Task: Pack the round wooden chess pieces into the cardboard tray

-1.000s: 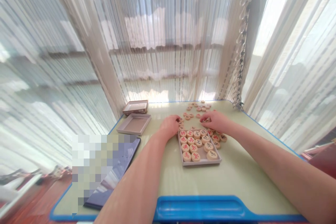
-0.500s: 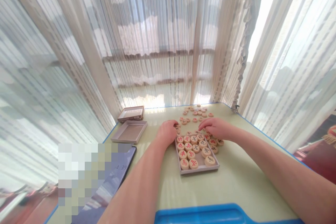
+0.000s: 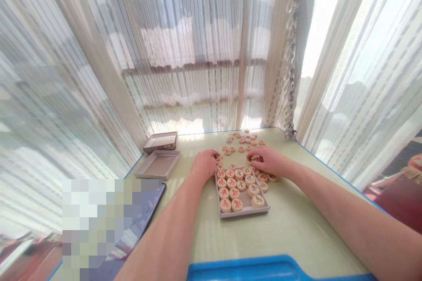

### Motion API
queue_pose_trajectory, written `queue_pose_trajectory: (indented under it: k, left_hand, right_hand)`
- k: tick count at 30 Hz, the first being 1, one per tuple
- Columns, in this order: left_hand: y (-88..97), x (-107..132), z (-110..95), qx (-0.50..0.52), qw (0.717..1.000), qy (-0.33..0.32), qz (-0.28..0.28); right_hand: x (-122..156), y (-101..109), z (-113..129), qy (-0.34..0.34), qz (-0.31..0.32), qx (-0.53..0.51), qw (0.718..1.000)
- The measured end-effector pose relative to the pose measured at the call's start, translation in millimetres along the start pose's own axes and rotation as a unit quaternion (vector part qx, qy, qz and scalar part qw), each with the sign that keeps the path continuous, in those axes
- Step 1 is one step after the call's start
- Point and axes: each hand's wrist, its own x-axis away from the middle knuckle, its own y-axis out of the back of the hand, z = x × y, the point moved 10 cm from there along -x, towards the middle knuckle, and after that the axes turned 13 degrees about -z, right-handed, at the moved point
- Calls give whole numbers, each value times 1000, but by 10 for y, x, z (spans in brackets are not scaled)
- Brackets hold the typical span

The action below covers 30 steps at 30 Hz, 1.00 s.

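A shallow cardboard box (image 3: 244, 201) holds rows of round wooden Chinese chess pieces (image 3: 234, 193), red-marked on the left and black-marked on the right. There is a bare space in its middle near the front. My left hand (image 3: 205, 164) rests just behind the box's left back corner, its fingers curled down on a Chinese chess piece (image 3: 215, 156). Beyond the right back corner, my right hand (image 3: 269, 161) has its thumb and fingers bent round a black-marked Chinese chess piece (image 3: 249, 160). Its palm side is partly hidden.
Loose pieces (image 3: 253, 142) lie scattered toward the table's far edge, and others (image 3: 263, 186) sit right of the box. A tray-like box lid (image 3: 158, 164) and another box (image 3: 160, 141) stand at left. A tablet-like device (image 3: 153, 210) and a blue tray (image 3: 244, 268) are nearer.
The fingers of my right hand have closed down round a piece behind the box. My left hand stays by the left back corner. The whole view has shifted slightly.
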Motion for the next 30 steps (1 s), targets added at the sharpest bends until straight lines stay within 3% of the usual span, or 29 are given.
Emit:
queue_pose_trajectory:
  k: [6, 9, 14, 20, 25, 30]
  left_hand:
    - [36, 32, -41, -8, 1000, -23, 7]
    - [37, 37, -46, -15, 999, -24, 17]
    - [49, 50, -62, -24, 999, -32, 26]
    - [65, 81, -54, -22, 998, -43, 28]
    - [77, 90, -47, -23, 998, -56, 21]
    - [90, 113, -78, -42, 997, -70, 18]
  right_hand:
    - [-30, -1, -61, -29, -4, 46, 999]
    - [-29, 50, -14, -8, -20, 25, 999]
    - [-3, -31, 72, 37, 18, 4, 999]
    - [-29, 18, 9, 29, -19, 51, 998]
    - [-2, -49, 31, 26, 30, 16, 999]
    - [-18, -42, -54, 4, 5, 37, 999]
